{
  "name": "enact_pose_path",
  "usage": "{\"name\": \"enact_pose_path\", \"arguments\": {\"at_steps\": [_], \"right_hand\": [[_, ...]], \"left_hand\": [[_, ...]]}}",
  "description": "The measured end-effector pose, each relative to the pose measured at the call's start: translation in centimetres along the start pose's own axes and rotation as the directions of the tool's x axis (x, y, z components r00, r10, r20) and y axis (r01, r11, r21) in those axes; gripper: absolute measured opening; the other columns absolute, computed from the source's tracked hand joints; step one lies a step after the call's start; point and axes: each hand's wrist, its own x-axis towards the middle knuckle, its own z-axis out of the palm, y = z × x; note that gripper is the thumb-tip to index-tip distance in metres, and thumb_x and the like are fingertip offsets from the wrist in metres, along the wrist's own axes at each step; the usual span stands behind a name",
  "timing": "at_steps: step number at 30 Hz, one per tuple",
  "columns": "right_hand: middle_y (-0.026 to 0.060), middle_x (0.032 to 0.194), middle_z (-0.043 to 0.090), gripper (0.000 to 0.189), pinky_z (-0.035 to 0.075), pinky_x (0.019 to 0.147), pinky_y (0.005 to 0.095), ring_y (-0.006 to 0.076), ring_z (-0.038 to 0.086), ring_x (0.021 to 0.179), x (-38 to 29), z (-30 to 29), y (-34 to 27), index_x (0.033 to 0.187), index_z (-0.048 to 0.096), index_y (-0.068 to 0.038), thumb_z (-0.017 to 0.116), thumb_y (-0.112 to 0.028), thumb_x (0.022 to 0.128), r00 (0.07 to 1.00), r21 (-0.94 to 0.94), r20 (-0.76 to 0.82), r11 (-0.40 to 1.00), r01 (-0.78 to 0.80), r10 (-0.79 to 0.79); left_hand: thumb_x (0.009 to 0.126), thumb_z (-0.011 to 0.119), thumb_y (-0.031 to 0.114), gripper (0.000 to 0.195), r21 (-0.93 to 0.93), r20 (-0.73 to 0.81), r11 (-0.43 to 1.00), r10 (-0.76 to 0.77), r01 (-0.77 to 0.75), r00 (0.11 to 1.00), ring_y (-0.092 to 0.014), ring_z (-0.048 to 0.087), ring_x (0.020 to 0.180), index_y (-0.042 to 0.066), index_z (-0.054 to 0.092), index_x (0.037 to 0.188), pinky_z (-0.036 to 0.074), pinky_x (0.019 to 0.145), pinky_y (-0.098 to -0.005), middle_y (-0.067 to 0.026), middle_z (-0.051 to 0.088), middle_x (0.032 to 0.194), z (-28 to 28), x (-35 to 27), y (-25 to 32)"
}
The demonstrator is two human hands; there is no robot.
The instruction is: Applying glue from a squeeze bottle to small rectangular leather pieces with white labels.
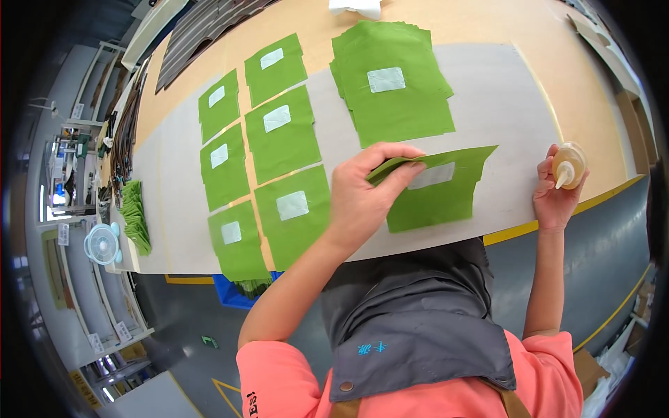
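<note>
Between thumb and fingers, my left hand (360, 193) pinches the upper edge of a green fabric piece (434, 204) and folds it up off the table. A pale rectangular patch (434, 175) shows on that piece, partly covered by my thumb. Off to the right, my right hand (556, 201) holds a squeeze bottle (569, 166) with a pointed white nozzle and a yellowish content. Several green pieces with pale patches lie in two columns to the left, among them a near one (295, 235). Beyond my left hand rests a stack of green pieces (397, 115).
A grey sheet (496, 94) covers much of the tan worktable (528, 26). Folded green pieces (135, 219) and a small light-blue fan (103, 244) sit at the left end. Dark striped material (204, 36) lies at the far left. Below the table edge is a blue bin (227, 293).
</note>
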Motion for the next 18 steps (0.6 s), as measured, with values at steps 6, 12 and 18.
{"name": "enact_pose_path", "arguments": {"at_steps": [6,12,18], "right_hand": [[0.0111,0.139,0.043,0.073,0.051,0.075,0.0351,0.0268,0.048,0.120,-0.6,-2.9,-2.5,0.141,0.033,-0.005,0.065,-0.039,0.085,0.998,0.019,-0.029,0.999,-0.050,0.051],[0.0113,0.145,0.035,0.070,0.050,0.075,0.0357,0.0274,0.045,0.125,-0.5,-3.2,-4.0,0.141,0.029,-0.004,0.066,-0.026,0.086,1.000,-0.101,0.015,0.995,-0.018,0.020],[0.0120,0.147,0.032,0.067,0.051,0.082,0.0403,0.0284,0.043,0.126,-0.1,-3.0,-4.8,0.143,0.025,-0.004,0.062,-0.020,0.089,0.999,-0.204,0.020,0.978,-0.032,0.037]], "left_hand": [[0.080,0.067,-0.003,0.015,0.090,-0.213,0.995,0.052,-0.034,0.976,-0.007,0.060,0.080,0.002,0.068,0.094,0.048,0.072,-0.0210,-0.0011,0.067,0.087,-8.5,-4.1,5.0],[0.082,0.067,0.000,0.014,0.160,-0.514,0.987,0.060,0.027,0.856,-0.008,0.058,0.080,0.001,0.067,0.096,0.046,0.074,-0.0216,-0.0021,0.066,0.088,-21.4,-10.3,6.5],[0.084,0.066,0.006,0.013,0.233,-0.644,0.937,-0.050,0.259,0.763,-0.008,0.058,0.081,0.003,0.066,0.097,0.045,0.073,-0.0217,-0.0017,0.065,0.089,-32.1,-13.4,5.9]]}}
